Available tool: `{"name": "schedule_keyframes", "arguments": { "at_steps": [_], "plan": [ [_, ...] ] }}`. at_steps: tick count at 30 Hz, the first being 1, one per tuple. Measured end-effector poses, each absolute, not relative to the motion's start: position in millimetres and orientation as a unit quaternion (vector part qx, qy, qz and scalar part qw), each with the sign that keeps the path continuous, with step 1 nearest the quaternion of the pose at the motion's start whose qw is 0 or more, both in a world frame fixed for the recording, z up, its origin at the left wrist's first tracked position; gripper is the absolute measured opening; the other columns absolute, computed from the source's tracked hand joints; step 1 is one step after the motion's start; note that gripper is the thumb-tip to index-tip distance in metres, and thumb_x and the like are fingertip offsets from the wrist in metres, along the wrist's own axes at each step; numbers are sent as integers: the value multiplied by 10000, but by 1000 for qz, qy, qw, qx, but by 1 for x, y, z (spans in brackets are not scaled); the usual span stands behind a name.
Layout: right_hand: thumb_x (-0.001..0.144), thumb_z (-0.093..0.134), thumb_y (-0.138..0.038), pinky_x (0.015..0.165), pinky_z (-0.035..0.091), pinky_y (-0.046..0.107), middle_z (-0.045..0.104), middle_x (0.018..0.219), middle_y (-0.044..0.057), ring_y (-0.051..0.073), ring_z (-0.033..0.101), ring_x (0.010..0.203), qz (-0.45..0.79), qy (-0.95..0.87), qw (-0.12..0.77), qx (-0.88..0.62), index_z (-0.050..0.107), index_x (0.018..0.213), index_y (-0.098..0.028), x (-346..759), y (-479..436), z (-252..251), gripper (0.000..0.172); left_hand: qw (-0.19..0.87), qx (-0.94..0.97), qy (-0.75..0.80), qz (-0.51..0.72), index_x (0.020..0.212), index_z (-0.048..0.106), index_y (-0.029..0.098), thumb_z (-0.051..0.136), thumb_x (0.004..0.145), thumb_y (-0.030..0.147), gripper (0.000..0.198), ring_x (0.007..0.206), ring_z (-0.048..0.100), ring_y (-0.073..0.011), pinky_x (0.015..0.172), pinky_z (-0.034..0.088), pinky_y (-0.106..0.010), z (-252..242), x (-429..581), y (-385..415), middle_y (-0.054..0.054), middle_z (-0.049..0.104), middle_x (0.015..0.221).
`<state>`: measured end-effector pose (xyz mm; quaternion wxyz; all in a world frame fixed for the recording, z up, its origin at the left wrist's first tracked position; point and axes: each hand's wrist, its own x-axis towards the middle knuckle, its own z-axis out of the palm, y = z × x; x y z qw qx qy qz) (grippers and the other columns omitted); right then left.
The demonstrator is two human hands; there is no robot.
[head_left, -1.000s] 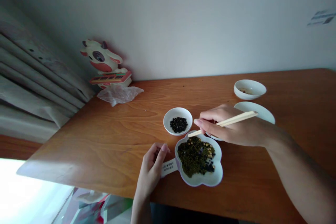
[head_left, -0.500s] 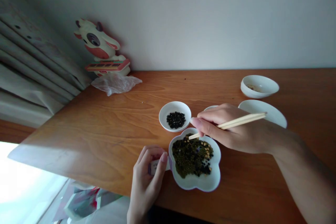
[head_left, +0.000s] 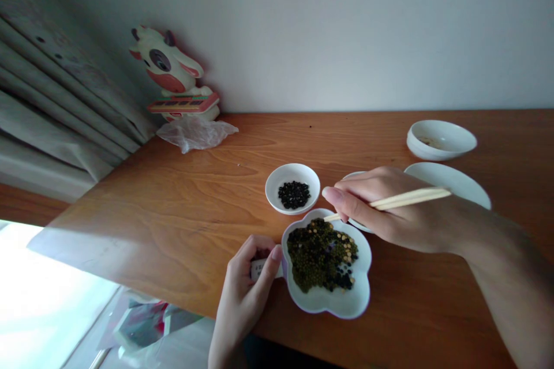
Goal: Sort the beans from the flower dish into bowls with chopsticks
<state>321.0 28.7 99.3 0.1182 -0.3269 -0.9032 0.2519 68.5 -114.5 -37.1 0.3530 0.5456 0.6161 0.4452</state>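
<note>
My left hand [head_left: 249, 285] is closed on the handle of a white, flower-shaped dish [head_left: 361, 297] with a pale purple rim. Small green beans [head_left: 314, 253] cover much of the dish, mixed with black beans [head_left: 341, 278] and yellowish beans [head_left: 348, 247]. Pale wooden chopsticks [head_left: 411, 198] are gripped in my right hand [head_left: 381, 199], their tips at the dish's far edge, over the green beans. Whether a bean is between the tips, I cannot tell. Just behind the dish stands a small white bowl [head_left: 271, 189] of black beans. Another white bowl [head_left: 363, 226] is mostly hidden under my right hand.
At the back right is a white bowl [head_left: 441, 141] with a few pale bits inside. A white plate [head_left: 454, 181] sits before it, partly covered by my wrist. A cow-shaped toy keyboard [head_left: 177, 78] and a crumpled clear plastic bag [head_left: 197, 134] lie at the back left.
The view has shifted slightly, so most things sit farther right. My right hand and the chopstick tips have moved a little toward the far edge of the dish. My left hand keeps its hold.
</note>
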Motion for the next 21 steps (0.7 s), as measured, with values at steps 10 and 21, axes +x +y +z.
{"name": "schedule_keyframes", "arguments": {
  "at_steps": [10, 21],
  "plan": [
    [1141, 314, -561, 653, 332, 347, 629, 706, 4, 160, 548, 664, 334, -890, 95, -294, 556, 788, -214, 317, 27, 80, 551, 352, 552, 613, 442, 945, 709, 193, 630, 1068, 436, 283, 774, 643, -173, 716, 514, -249, -34, 70, -115, -35, 716, 856],
    [1117, 304, -633, 640, 369, 327, 659, 684, 21, 167, 576, 643, 353, -863, 99, -348, 665, 775, -212, 314, 31, 79, 652, 356, 555, 609, 442, 957, 708, 211, 643, 1068, 398, 227, 767, 651, -156, 717, 509, -235, -36, 71, -116, -17, 720, 871]
  ]
}}
